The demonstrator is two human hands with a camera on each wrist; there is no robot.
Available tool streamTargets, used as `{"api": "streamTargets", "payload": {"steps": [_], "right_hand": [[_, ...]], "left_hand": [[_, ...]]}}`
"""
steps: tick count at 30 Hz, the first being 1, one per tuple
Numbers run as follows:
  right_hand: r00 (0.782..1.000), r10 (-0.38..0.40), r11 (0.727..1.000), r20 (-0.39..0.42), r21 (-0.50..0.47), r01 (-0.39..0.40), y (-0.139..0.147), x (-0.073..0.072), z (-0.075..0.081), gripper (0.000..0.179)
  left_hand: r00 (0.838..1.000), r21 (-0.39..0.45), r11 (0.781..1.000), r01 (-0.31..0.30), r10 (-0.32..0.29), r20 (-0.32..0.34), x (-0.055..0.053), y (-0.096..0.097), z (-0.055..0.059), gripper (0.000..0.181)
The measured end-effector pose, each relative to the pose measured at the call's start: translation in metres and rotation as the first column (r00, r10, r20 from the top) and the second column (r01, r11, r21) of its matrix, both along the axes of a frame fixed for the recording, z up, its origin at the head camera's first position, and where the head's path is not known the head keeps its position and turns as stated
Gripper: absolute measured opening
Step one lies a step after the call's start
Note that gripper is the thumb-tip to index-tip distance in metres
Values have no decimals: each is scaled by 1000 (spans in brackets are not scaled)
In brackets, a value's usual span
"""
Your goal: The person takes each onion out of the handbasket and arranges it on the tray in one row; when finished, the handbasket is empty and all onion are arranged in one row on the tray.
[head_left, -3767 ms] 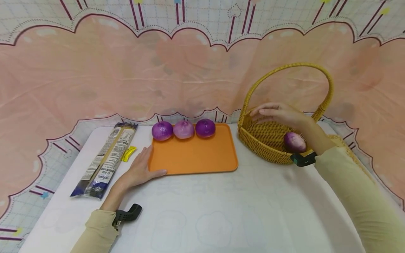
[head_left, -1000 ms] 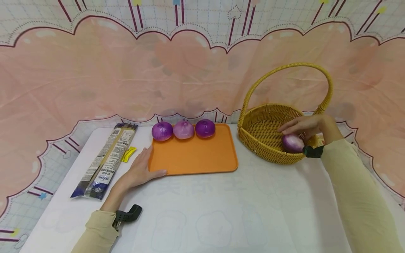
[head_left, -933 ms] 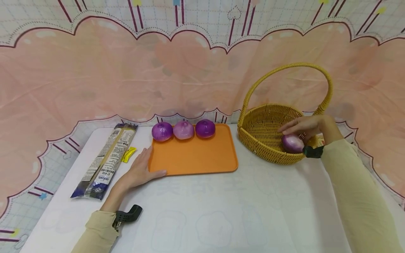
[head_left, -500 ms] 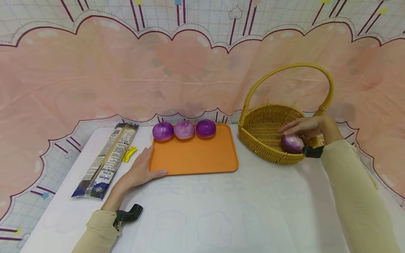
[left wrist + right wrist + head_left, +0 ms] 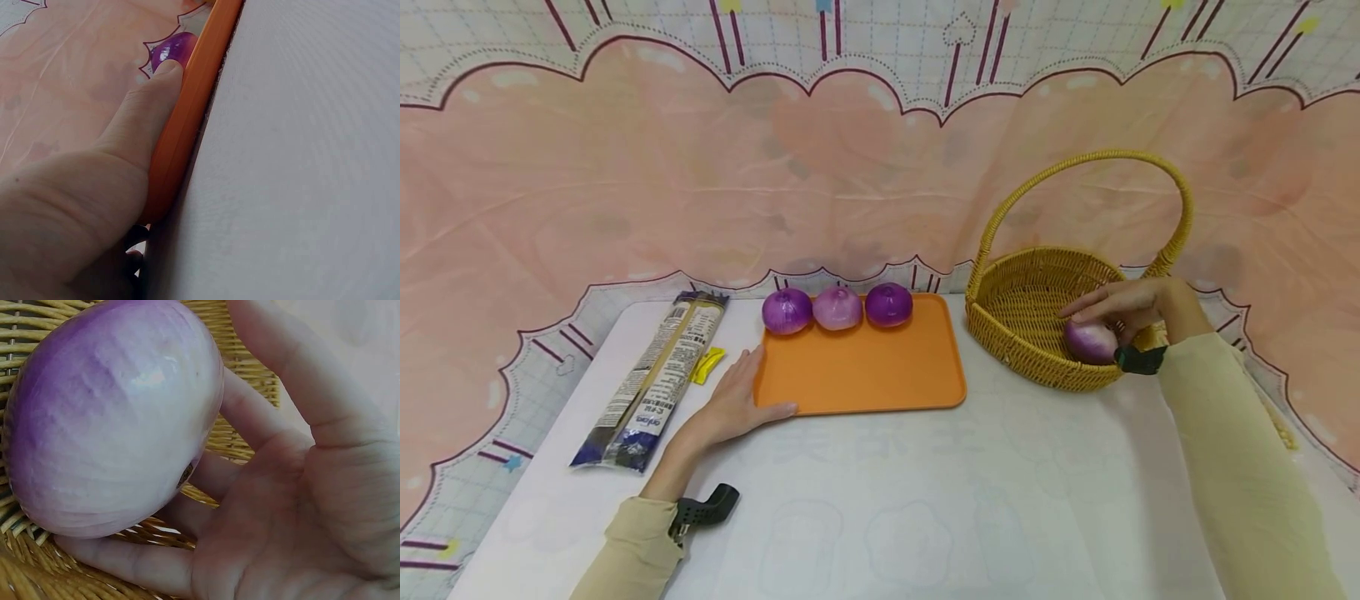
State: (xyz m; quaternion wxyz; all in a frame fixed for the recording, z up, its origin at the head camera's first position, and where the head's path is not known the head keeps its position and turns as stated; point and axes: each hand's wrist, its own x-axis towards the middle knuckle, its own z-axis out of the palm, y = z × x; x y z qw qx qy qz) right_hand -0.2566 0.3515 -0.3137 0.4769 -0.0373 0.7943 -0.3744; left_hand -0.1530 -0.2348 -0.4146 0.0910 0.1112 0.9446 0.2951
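A purple-and-white onion (image 5: 1090,342) sits at the right end of the wicker basket (image 5: 1022,354). My right hand (image 5: 1131,302) reaches in from above, its fingers curled round the far side of the onion. In the right wrist view the onion (image 5: 115,419) is close up, fingers passing behind and beneath it. My left hand (image 5: 730,404) rests at the near left corner of the orange tray (image 5: 865,375), fingers straight along its left side and thumb at its front edge. Along the tray's back edge stand three purple onions in a row, the middle onion (image 5: 837,309) paler.
Left of the tray lies a long printed packet (image 5: 651,383), with a small yellow wrapper (image 5: 707,365) beside it. The basket's tall arched handle (image 5: 1097,156) rises over its opening. A patterned cloth (image 5: 880,183) hangs behind the white table (image 5: 910,500).
My right hand has gone from above the basket's middle to the onion at its right end and curled round it. The onion has shifted slightly left. The left hand stays on the tray.
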Motion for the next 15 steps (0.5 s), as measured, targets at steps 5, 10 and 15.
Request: {"api": "streamTargets", "payload": {"steps": [5,10,15], "right_hand": [[1000,20,1000,3,7,-20,0,1,0,66],[1000,19,1000,5,15,-19,0,3,1,66],[1000,11,1000,8,15,-11,0,4,2,67]], "left_hand": [[1000,0,1000,2,-2,-2,0,0,2,115],[1000,-1,1000,5,-5,0,0,0,2,115],[1000,-4,1000,5,-5,5,0,0,2,115]]}}
